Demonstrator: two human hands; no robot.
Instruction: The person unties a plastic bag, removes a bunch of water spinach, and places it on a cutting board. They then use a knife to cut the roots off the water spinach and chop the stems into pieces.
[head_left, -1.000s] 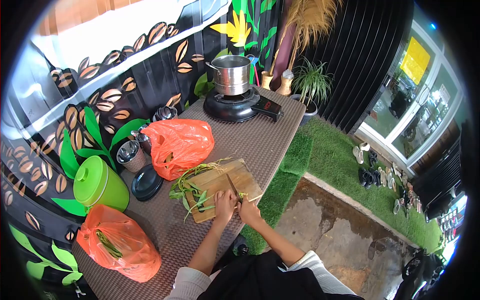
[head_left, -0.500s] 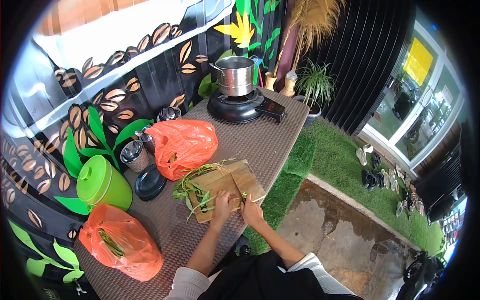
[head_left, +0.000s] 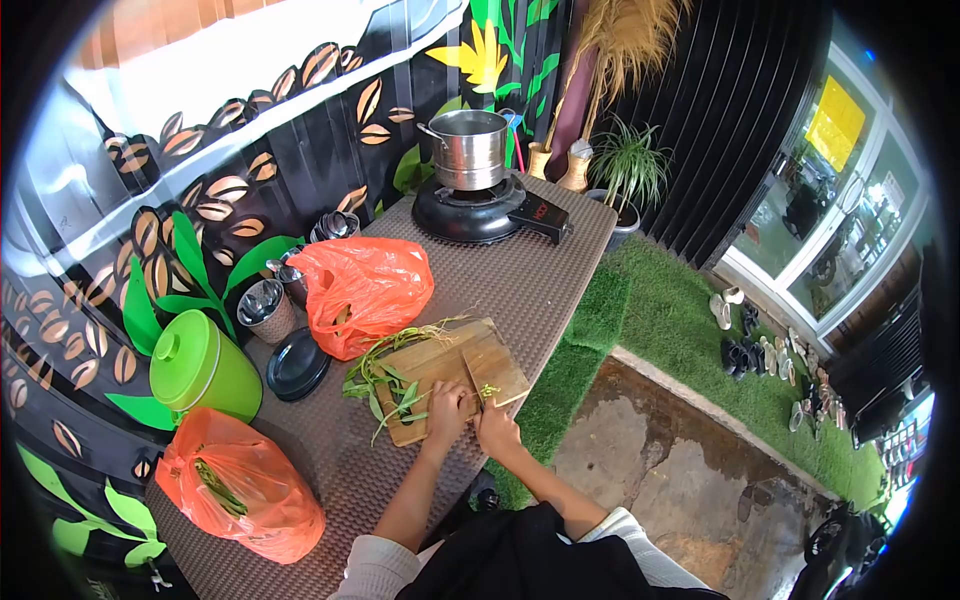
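A wooden cutting board [head_left: 497, 352] lies near the right edge of the table. Long-stemmed leafy greens [head_left: 378, 376] spread over its left side and hang past its edge. My left hand [head_left: 448, 408] is closed over the middle of the board, fingers curled on green stems that are mostly hidden beneath it. In my right hand [head_left: 497, 430] is a knife [head_left: 471, 369], gripped by the handle at the board's near edge, its blade pointing away from me beside my left fingers. Small chopped green pieces [head_left: 489, 391] sit just right of the blade.
An orange plastic bag [head_left: 370, 290] stands behind the board, another orange bag [head_left: 245, 490] at the near left. A green lidded bucket [head_left: 205, 365], black lid [head_left: 298, 364] and cutlery cup [head_left: 268, 312] line the wall. A steel pot [head_left: 470, 155] sits on a black stove [head_left: 465, 218].
The knife and my right hand have shifted slightly left, toward my left hand. The chopped pieces right of the blade are now more exposed. My left hand stays about where it was.
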